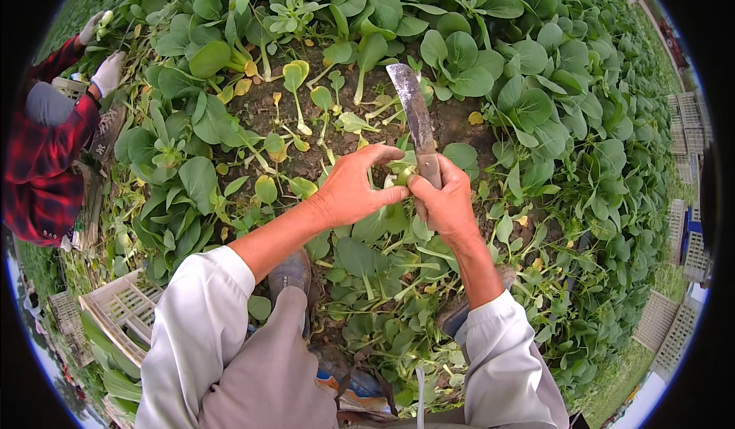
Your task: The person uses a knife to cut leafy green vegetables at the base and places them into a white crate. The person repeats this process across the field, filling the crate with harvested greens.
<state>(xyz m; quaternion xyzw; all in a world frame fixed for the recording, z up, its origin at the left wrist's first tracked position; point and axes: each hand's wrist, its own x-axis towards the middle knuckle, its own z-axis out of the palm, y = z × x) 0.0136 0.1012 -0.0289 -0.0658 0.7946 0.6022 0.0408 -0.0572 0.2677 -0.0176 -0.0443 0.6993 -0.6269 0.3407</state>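
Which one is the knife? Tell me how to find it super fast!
Start at the bare brown soil patch amid the green leafy plants. Just below it the person's two hands meet; the right hand grips the knife, its blade pointing up over the soil. It is the only flat, grey, rusty-looking metal thing among soft green leaves.

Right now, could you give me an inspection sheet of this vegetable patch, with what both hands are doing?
Surface: dark soil, bare in patches between rows.
Job's things: knife with a worn blade pointing away; a cut leafy plant between the hands.
Clutter: yellowed trimmed leaves on the soil.
Hands: left hand grips the plant; right hand closed round the knife handle.
Cables: nothing seen.
Surroundings: green leafy plants all round; white crate at left; stacked crates at right; a co-worker's gloved hand.
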